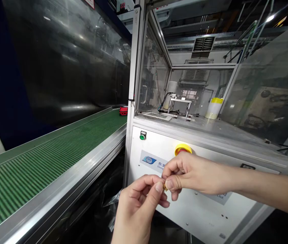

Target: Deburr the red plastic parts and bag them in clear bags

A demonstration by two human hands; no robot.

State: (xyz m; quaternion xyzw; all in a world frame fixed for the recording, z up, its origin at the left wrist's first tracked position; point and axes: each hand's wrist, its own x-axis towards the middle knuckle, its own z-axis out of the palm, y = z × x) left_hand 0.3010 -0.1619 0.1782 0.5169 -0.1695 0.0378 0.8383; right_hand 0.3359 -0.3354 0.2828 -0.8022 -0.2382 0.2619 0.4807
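Fingertips of both hands meet around a tiny brass-coloured piece (165, 187); its exact kind is too small to make out. My left hand (144, 200) comes up from the bottom edge, thumb and fingers pinched on the piece. From the right, my right hand (181, 173) pinches the same piece between thumb and forefinger. Both hands are in the air before the white front panel (144, 179) of a machine cabinet. Just behind my right hand is a yellow-ringed red button (183, 149), partly covered by the hand.
A green ribbed conveyor belt (44, 166) with a metal side rail (82, 166) runs along the left. A red object (123, 110) lies at its far end. Inside the glazed cabinet stand a metal fixture (180, 101) and a yellow-rimmed white container (214, 109). A green button (142, 136) is on the panel.
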